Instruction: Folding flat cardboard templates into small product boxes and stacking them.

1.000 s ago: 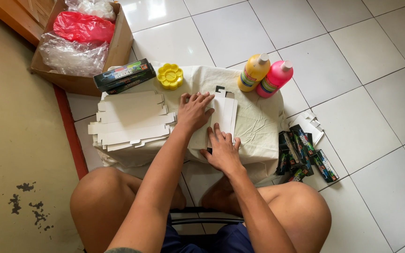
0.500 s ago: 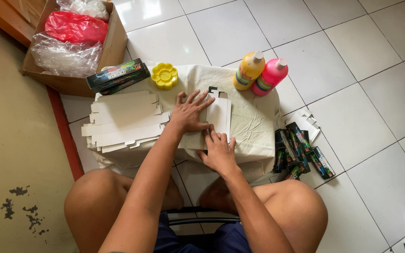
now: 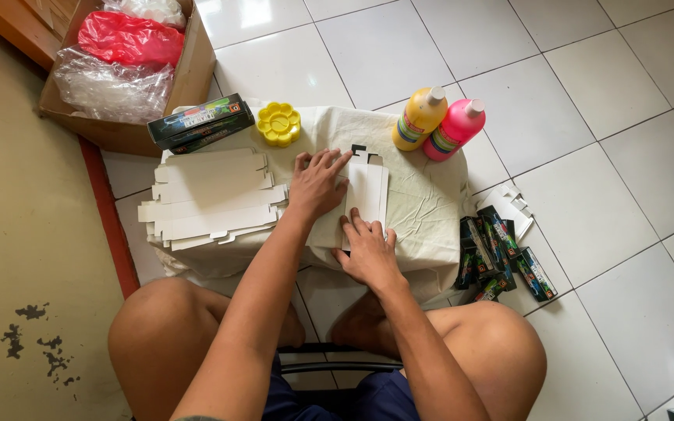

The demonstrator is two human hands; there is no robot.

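while both hands pressed flat on a white folded carton blank (image 3: 368, 195) at the centre of the frame, the person sat over a low cloth-covered table (image 3: 423, 218). the left hand (image 3: 317, 185) lay with fingers spread wide across the blank's left edge; the right hand (image 3: 367, 251) pinned its lower end, fingers narrow and extended. compared with half a second before, the hands had barely shifted, the left fingers splayed a little wider. a stack of flat blanks (image 3: 208, 199) lay at centre left, a yellow palette (image 3: 278, 123) above, yellow (image 3: 419, 118) and pink (image 3: 454, 129) paint bottles at upper right.
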